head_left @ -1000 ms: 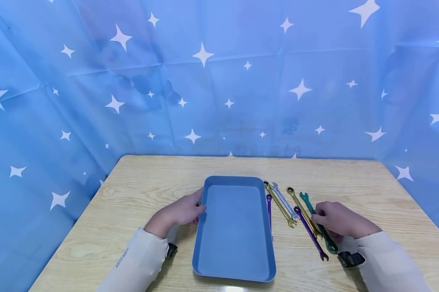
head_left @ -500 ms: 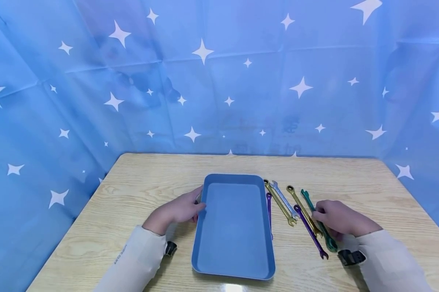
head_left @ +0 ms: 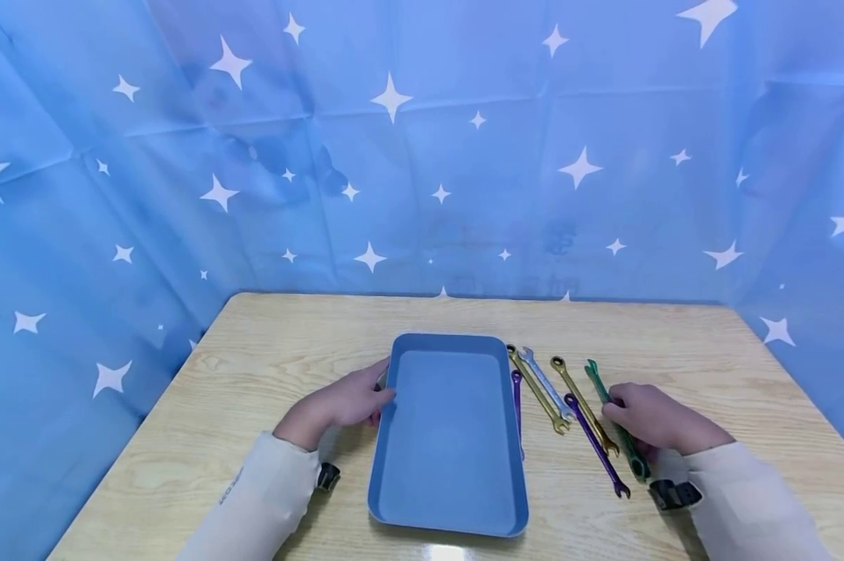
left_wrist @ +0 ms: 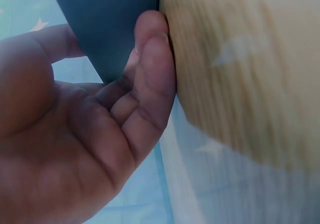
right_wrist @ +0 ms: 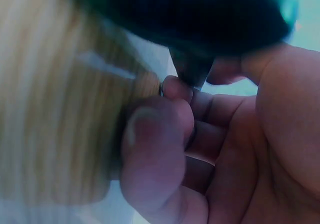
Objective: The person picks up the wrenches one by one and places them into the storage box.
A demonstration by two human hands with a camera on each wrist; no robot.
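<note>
A blue rectangular tray (head_left: pixel 450 436) lies on the table with its long side pointing away from me. My left hand (head_left: pixel 340 401) grips its left rim, thumb over the edge and the other fingers curled against the outer wall, as the left wrist view shows. To the right, my right hand (head_left: pixel 653 417) pinches a green combination wrench (head_left: pixel 595 378) around its middle. In the right wrist view the wrench's near end (right_wrist: pixel 200 19) looms dark and blurred above the curled fingers. A purple wrench (head_left: pixel 600 452) and a gold wrench (head_left: pixel 573 388) lie just left of that hand.
Between the tray and those wrenches lie another gold wrench (head_left: pixel 542 393), a silver-blue wrench (head_left: pixel 544 379) and a second purple wrench (head_left: pixel 517 405) close along the tray's right side. A blue curtain with white stars (head_left: pixel 422 156) hangs behind the wooden table (head_left: pixel 309 327).
The green wrench has turned slightly in my right hand, its far end shifting right and away from the gold wrench. My left hand and the tray hold their place.
</note>
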